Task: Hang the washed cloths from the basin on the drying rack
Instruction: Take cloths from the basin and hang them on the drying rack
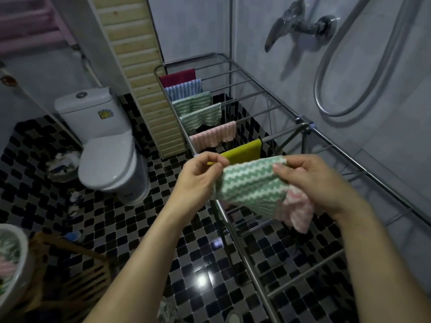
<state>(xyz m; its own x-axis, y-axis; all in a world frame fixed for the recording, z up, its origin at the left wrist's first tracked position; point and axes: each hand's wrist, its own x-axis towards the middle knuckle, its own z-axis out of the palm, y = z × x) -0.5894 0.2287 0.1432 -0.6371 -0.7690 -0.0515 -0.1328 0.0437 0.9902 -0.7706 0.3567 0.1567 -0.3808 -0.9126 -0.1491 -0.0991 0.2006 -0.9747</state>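
Note:
Both hands hold a green-and-white zigzag cloth stretched above the metal drying rack. My left hand pinches its left corner and my right hand grips its right edge. A pink-and-white cloth also hangs from under my right hand. On the far bars of the rack hang several cloths: a maroon cloth, a blue cloth, two green ones, a pink one and a yellow cloth. The white basin at the lower left holds more cloths.
A white toilet stands at the left on the black-and-grey tiled floor. A wooden stool sits beside the basin. A tap and a shower hose are on the right wall behind the rack. A slatted wooden panel rises behind the rack.

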